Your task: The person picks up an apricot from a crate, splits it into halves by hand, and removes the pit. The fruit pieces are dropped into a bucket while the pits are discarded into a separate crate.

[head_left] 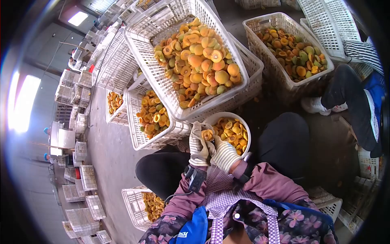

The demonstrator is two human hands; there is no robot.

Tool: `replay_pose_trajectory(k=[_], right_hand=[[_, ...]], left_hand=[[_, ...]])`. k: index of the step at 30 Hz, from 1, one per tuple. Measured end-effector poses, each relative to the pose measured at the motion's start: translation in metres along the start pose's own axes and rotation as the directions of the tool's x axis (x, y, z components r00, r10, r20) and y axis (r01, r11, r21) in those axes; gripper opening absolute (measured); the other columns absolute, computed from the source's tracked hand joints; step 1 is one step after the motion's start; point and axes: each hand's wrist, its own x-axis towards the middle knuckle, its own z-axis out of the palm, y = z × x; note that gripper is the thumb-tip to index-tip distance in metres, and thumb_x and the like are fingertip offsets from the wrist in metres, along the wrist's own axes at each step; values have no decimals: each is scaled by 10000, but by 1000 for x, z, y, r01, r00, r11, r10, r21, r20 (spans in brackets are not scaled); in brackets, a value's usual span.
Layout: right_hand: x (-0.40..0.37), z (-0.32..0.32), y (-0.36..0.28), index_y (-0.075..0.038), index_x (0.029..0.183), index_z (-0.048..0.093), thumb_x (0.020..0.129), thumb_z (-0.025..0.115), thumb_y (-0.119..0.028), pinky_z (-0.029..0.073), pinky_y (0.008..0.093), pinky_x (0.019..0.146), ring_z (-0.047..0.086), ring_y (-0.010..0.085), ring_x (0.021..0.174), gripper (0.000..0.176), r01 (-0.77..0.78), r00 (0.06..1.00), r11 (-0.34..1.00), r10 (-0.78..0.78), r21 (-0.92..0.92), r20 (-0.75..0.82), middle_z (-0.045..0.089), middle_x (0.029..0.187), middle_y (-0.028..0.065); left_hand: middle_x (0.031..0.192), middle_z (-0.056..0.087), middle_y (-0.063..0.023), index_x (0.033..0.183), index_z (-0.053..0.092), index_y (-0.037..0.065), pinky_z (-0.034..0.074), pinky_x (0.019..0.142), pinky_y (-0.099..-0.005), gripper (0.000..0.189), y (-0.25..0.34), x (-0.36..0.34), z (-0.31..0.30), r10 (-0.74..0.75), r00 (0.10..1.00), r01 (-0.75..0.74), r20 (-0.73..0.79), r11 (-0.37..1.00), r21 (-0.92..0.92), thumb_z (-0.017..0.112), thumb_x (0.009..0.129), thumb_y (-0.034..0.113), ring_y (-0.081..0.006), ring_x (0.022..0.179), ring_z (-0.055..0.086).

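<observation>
My left hand (199,146), in a striped work glove, has its fingers closed round an orange apricot piece (207,135). Close beside it on the right, my right hand (225,153), gloved too, is closed at the fruit; whether it grips the fruit or something small is hidden. Just behind both hands stands a round white bucket (248,140) holding cut apricot pieces (231,132). Beyond the bucket, a large white crate (140,55) full of apricots, some whole and some halved, rests tilted on another crate.
A crate of fruit (290,86) stands at the right, near a co-worker's legs (349,93). Further crates (140,140) with halves are on the left, one (134,207) by my left knee. Stacked crates line the far left.
</observation>
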Motion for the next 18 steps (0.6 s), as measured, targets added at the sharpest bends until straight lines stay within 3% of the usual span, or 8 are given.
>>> replay_pose_trajectory(k=[5, 7, 9, 11, 13, 16, 17, 18], right_hand=[[6, 60, 66, -9, 984, 531, 910, 449, -375, 463, 393, 547, 582, 307, 599, 383, 196, 957, 743, -288, 640, 42, 596, 660, 115], [-12, -19, -9, -102, 876, 547, 900, 495, -416, 300, 246, 377, 362, 106, 388, 320, -693, 659, 522, 179, 498, 730, 412, 502, -16], [-18, -12, -11, -115, 827, 505, 894, 506, -428, 282, 216, 352, 340, 82, 374, 320, -707, 666, 360, 50, 608, 745, 383, 508, -34], [-20, -8, -15, -119, 818, 504, 894, 503, -422, 284, 221, 360, 330, 93, 374, 312, -707, 700, 225, 93, 670, 708, 388, 505, -29], [-16, -7, -15, -123, 809, 503, 894, 500, -416, 285, 226, 368, 321, 105, 373, 305, -677, 734, 77, 142, 732, 664, 393, 503, -25], [-1, -1, -10, -156, 728, 514, 869, 504, -498, 293, 241, 365, 361, 109, 380, 370, -690, 695, 175, 432, 702, 575, 438, 515, -22], [3, 2, -9, -156, 728, 514, 869, 504, -498, 293, 241, 365, 361, 109, 380, 370, -686, 697, 176, 438, 706, 568, 438, 515, -22], [6, 4, -10, -161, 719, 515, 868, 504, -504, 292, 240, 363, 359, 110, 375, 375, -659, 726, 234, 447, 714, 524, 439, 512, -23]], left_hand=[[756, 580, -59, 864, 546, 8, 460, 652, -266, 231, 38, -16, 12, 439, 825, -562, 355, 702, 438, 373, 925, 147, -137, 715, 552], [860, 572, -89, 1028, 542, -11, 460, 635, -268, 256, 29, 5, -8, 199, 770, -223, 606, 974, -36, 426, 914, 186, -182, 742, 560], [799, 572, -110, 1080, 503, -5, 452, 759, -347, 267, 15, 18, -26, 31, 996, -33, -78, 999, -29, 457, 843, 109, -243, 787, 568], [977, 598, -133, 1161, 475, -7, 415, 881, -393, 344, 103, 13, 10, 220, 819, 470, -531, 275, 839, 432, 874, 178, -268, 958, 560], [1064, 593, -135, 1189, 510, 34, 473, 793, -348, 443, 57, 91, -54, 851, 519, -570, 80, 275, 774, 423, 927, 380, -197, 968, 559], [1167, 529, -126, 1271, 420, 42, 418, 921, -308, 374, 50, 170, -56, 135, 938, -334, 318, 592, 733, 331, 915, 115, -270, 1018, 524], [1104, 591, -170, 1084, 581, 62, 451, 846, -410, 333, 35, 204, -50, 52, 825, -553, 563, -132, 823, 538, 797, 227, -326, 1020, 554], [1053, 606, -198, 1120, 546, 43, 438, 892, -371, 348, 26, 208, -22, -151, 988, 18, -20, -13, 1000, 473, 862, 264, -338, 996, 567]])
